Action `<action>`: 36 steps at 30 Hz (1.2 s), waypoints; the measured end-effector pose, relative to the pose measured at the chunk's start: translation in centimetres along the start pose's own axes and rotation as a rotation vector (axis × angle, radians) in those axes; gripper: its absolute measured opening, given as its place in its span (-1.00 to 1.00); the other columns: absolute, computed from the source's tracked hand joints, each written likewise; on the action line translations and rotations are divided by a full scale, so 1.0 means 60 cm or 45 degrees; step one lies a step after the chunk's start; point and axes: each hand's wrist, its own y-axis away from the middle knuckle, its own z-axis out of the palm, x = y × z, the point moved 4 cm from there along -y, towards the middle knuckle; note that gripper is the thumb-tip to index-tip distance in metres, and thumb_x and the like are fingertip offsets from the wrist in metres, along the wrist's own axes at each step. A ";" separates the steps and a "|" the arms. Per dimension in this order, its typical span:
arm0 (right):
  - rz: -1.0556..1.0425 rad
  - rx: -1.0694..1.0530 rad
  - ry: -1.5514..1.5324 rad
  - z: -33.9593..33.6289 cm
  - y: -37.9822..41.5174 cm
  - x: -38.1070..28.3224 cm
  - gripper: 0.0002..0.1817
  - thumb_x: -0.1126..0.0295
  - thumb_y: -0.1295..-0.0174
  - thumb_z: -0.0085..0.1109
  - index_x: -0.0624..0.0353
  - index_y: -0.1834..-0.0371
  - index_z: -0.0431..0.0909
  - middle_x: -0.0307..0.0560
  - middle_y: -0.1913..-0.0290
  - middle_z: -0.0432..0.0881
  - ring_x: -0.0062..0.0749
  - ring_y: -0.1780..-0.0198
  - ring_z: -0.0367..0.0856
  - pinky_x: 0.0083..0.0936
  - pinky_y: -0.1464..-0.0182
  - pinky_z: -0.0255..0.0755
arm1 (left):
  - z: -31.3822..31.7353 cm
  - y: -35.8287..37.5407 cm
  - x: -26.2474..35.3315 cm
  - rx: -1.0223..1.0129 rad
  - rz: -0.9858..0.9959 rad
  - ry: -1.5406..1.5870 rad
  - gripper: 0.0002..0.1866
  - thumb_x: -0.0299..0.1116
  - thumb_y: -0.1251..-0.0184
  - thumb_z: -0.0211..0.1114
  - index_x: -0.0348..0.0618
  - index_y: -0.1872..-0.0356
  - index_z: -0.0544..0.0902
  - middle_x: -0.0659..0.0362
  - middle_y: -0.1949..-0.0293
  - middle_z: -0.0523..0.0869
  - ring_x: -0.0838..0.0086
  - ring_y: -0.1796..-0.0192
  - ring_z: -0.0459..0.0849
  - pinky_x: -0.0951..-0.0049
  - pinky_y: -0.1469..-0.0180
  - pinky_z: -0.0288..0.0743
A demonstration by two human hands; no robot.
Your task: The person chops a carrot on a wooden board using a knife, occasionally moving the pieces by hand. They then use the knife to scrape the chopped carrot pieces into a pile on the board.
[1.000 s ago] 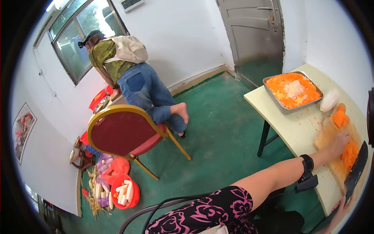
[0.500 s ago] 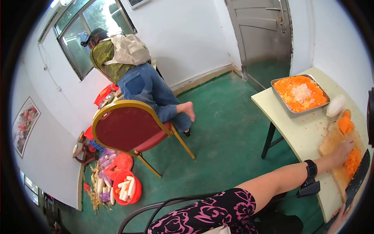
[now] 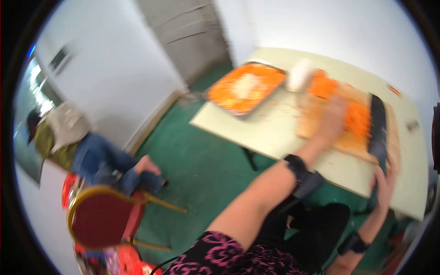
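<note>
A wooden cutting board (image 3: 311,121) lies on the pale table (image 3: 220,121), with a heap of shredded carrot (image 3: 357,118) on it. My left hand (image 3: 333,117) is over the board at the left edge of the heap; motion smears its fingers. My right hand (image 3: 384,181) is wrapped round the handle of a large dark knife (image 3: 377,123), whose blade lies along the right side of the heap. Orange carrot pieces (image 3: 322,85) sit at the board's far end. Beside them is a white radish (image 3: 300,74).
A metal tray (image 3: 243,114) of shredded carrot with a pale heap on top stands at the table's far left. Another person (image 3: 103,158) kneels on a red chair (image 3: 103,220) at the left. Red bags (image 3: 133,261) lie on the floor below.
The view has swung right and down, so the table, board and both forearms show more centrally. My right hand, barely visible before at the edge, now shows on the knife handle.
</note>
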 end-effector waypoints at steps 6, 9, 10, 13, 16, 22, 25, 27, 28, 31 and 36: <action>0.148 0.035 -0.141 0.017 0.001 -0.020 -0.48 0.51 -0.22 0.08 0.29 -0.26 0.23 -0.23 0.52 0.45 -0.62 0.61 0.42 -0.67 0.57 0.32 | -0.051 -0.020 -0.005 0.189 -0.226 -0.150 -0.47 -0.74 0.07 -0.06 -0.37 -0.07 0.41 -0.18 -0.16 0.34 0.01 -0.29 0.24 0.14 -0.34 0.12; 0.185 0.048 -0.263 0.010 0.009 -0.020 -0.58 0.47 -0.25 0.03 0.32 -0.18 0.33 -0.22 0.50 0.46 -0.61 0.61 0.42 -0.65 0.56 0.34 | -0.084 -0.011 -0.025 0.337 -0.504 0.032 -0.61 -0.70 -0.01 -0.01 -0.28 0.06 0.50 -0.12 -0.03 0.45 0.06 -0.17 0.37 0.23 -0.20 0.27; 0.181 0.022 -0.328 0.010 0.005 -0.032 -0.59 0.46 -0.25 0.02 0.33 -0.17 0.34 -0.22 0.50 0.45 -0.61 0.60 0.43 -0.65 0.56 0.34 | -0.089 -0.004 -0.035 0.185 -0.598 0.071 -0.64 -0.69 -0.02 0.00 -0.29 0.10 0.52 -0.08 0.02 0.48 0.10 -0.15 0.39 0.24 -0.18 0.29; 0.093 0.068 -0.226 0.021 0.002 -0.074 -0.61 0.42 -0.27 0.00 0.31 -0.16 0.35 -0.25 0.50 0.44 -0.67 0.57 0.43 -0.67 0.54 0.35 | -0.093 0.024 -0.047 -0.197 -0.733 0.090 -0.72 -0.67 -0.03 0.03 -0.29 0.20 0.57 0.02 0.13 0.57 0.17 -0.08 0.46 0.28 -0.11 0.34; 0.140 -0.076 0.163 0.045 -0.008 -0.117 -0.62 0.38 -0.28 0.00 0.31 -0.13 0.37 -0.09 0.47 0.53 -0.46 0.49 0.55 -0.50 0.45 0.43 | -0.090 0.030 -0.034 -0.350 -0.732 0.008 -0.74 -0.66 -0.05 0.04 -0.27 0.24 0.59 0.05 0.18 0.60 0.19 -0.03 0.50 0.30 -0.08 0.36; -0.200 -0.161 1.320 0.125 0.005 -0.178 -0.59 0.36 -0.28 -0.02 0.28 -0.17 0.31 0.22 0.33 0.58 0.05 0.24 0.56 -0.16 0.21 0.42 | -0.100 0.027 -0.038 -0.171 -0.760 0.017 -0.65 -0.68 -0.09 -0.01 -0.26 0.06 0.50 -0.09 -0.02 0.46 0.10 -0.11 0.43 0.27 -0.15 0.31; -0.248 -0.185 1.417 0.142 0.003 -0.191 -0.58 0.36 -0.27 -0.01 0.18 -0.20 0.31 0.17 0.33 0.61 0.01 0.27 0.59 -0.19 0.23 0.45 | -0.110 0.023 -0.019 -0.025 -0.613 -0.007 -0.58 -0.67 -0.10 -0.01 -0.32 -0.07 0.38 -0.13 -0.15 0.33 0.05 -0.21 0.31 0.22 -0.23 0.22; -0.220 -0.226 1.498 0.153 0.000 -0.191 -0.56 0.35 -0.26 0.01 0.13 -0.23 0.32 0.17 0.35 0.60 0.01 0.30 0.59 -0.19 0.25 0.45 | -0.118 0.019 -0.006 0.057 -0.516 -0.050 -0.53 -0.67 -0.11 -0.01 -0.38 -0.12 0.30 -0.13 -0.20 0.25 0.01 -0.26 0.23 0.17 -0.28 0.15; -0.181 -0.268 1.568 0.157 -0.002 -0.185 -0.55 0.35 -0.26 0.01 0.10 -0.24 0.31 0.17 0.38 0.60 0.00 0.33 0.58 -0.19 0.26 0.45 | -0.119 0.018 -0.004 0.069 -0.514 -0.065 -0.52 -0.68 -0.10 -0.01 -0.39 -0.14 0.28 -0.13 -0.21 0.25 0.00 -0.27 0.21 0.16 -0.29 0.13; -0.157 -0.318 1.588 0.155 -0.006 -0.184 -0.53 0.33 -0.27 0.00 0.04 -0.28 0.30 0.15 0.46 0.58 -0.01 0.37 0.58 -0.20 0.30 0.44 | -0.119 0.018 -0.001 0.086 -0.502 -0.113 -0.49 -0.68 -0.10 0.00 -0.41 -0.16 0.25 -0.13 -0.22 0.23 -0.02 -0.29 0.18 0.12 -0.32 0.08; -0.143 -0.225 1.547 0.152 -0.006 -0.200 -0.53 0.31 -0.28 -0.01 0.00 -0.29 0.30 0.13 0.52 0.55 -0.02 0.42 0.56 -0.18 0.33 0.43 | -0.113 0.021 -0.003 0.086 -0.403 -0.194 -0.45 -0.66 -0.09 0.05 -0.36 -0.20 0.24 -0.13 -0.21 0.25 0.00 -0.30 0.16 0.14 -0.32 0.06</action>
